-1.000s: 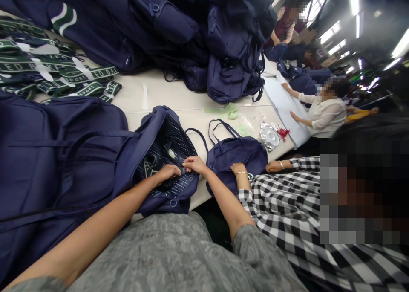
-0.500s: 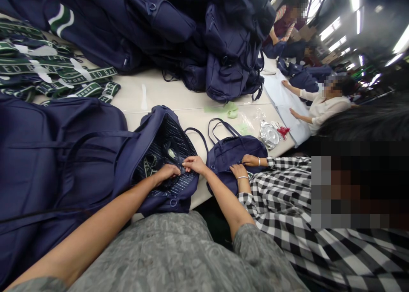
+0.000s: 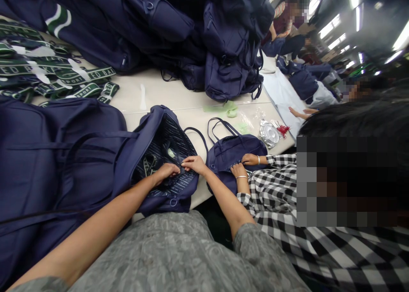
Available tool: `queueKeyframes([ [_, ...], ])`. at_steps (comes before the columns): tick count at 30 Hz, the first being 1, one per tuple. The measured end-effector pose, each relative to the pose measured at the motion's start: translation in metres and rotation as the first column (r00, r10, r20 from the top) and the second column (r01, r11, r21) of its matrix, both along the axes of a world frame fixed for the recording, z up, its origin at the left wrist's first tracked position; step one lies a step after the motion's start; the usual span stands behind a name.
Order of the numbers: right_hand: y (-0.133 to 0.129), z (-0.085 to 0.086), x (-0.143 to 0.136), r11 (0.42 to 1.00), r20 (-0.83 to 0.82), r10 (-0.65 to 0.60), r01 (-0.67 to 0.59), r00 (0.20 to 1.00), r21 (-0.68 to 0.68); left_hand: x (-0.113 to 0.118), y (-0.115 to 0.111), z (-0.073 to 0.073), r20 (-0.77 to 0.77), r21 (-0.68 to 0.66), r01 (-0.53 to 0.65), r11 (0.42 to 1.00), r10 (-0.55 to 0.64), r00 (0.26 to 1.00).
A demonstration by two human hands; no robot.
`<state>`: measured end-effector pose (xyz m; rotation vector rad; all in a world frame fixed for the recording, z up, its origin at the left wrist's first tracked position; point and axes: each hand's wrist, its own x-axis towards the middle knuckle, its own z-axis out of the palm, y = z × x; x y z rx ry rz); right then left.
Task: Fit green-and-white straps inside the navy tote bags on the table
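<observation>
A navy bag (image 3: 128,164) lies open on its side in front of me, its dark lining (image 3: 166,130) printed with pale lines. Inside the mouth, my left hand (image 3: 168,172) is closed, thumb and fingers pinching the lining. Just to its right, my right hand (image 3: 194,165) pinches the same spot with its fingertips. Exactly which part of the lining sits between the fingers is too small and dark to tell. Deeper in the bag lie a small pale patch (image 3: 171,153) and a green-and-white lettered strap (image 3: 149,164).
Left of me are more navy bags (image 3: 25,155), with green lettered straps (image 3: 57,68) behind them. A large heap of navy bags (image 3: 179,32) covers the far side of the table (image 3: 128,91). At right, a co-worker's hands (image 3: 241,170) work on another navy bag (image 3: 230,151).
My hands stay nearly in place inside the bag. The co-worker's head beside me has shifted left, now hiding most of the person in white behind.
</observation>
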<state>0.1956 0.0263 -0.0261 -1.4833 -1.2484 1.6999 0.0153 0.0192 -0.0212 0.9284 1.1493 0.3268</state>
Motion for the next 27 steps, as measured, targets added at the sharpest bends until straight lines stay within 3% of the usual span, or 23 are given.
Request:
queueKeyframes([
  [6,-0.005,0.006,0.001,0.994,0.051,0.048,-0.052,0.998,0.093,0.002,-0.001,-0.01,-0.074,0.119,-0.036,0.992,0.045,0.996],
  [9,-0.008,0.006,0.001,0.986,0.082,0.106,-0.116,0.991,0.121,0.003,-0.003,-0.016,-0.197,0.247,0.046,0.968,0.004,0.98],
  [12,-0.009,0.003,-0.003,0.991,0.121,0.125,-0.131,0.985,0.042,0.004,-0.003,-0.018,-0.298,0.301,0.126,0.945,-0.032,0.954],
  [16,-0.008,-0.001,-0.013,0.996,0.243,0.052,-0.031,0.969,-0.088,0.005,-0.002,-0.015,-0.34,0.319,0.146,0.936,-0.03,0.94],
  [20,-0.01,0.0,-0.025,0.992,0.36,-0.014,0.057,0.933,-0.109,0.006,-0.001,-0.014,-0.396,0.329,0.165,0.93,-0.023,0.918],
  [27,-0.013,-0.007,-0.04,0.949,0.403,-0.22,0.291,0.888,-0.122,0.007,-0.002,-0.018,-0.435,0.345,0.197,0.918,-0.029,0.9],
])
